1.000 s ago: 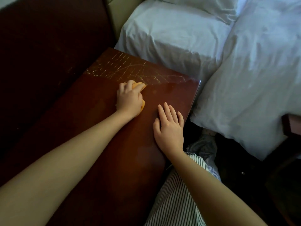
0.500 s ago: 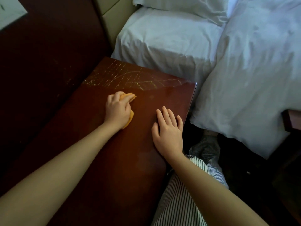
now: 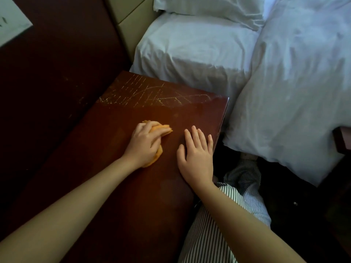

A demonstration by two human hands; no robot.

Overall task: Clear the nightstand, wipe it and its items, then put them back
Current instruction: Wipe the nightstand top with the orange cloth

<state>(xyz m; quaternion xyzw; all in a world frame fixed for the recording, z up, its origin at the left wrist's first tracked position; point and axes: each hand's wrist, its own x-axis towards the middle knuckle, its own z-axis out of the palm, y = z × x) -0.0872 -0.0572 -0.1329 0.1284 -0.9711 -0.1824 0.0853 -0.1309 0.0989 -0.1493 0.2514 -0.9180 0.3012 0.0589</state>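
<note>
Pressing an orange cloth (image 3: 159, 130) onto the dark wooden nightstand (image 3: 117, 186), the left hand (image 3: 145, 142) has its fingers curled over the bunched fabric, which sits near the middle of the top, short of the pale scratches (image 3: 152, 93) at the far edge. The right hand (image 3: 196, 155) lies flat just beside it, fingers straight and slightly spread, holding nothing, close to the edge nearest the white bed (image 3: 247, 63). Striped trousers (image 3: 212, 234) show below the right forearm.
</note>
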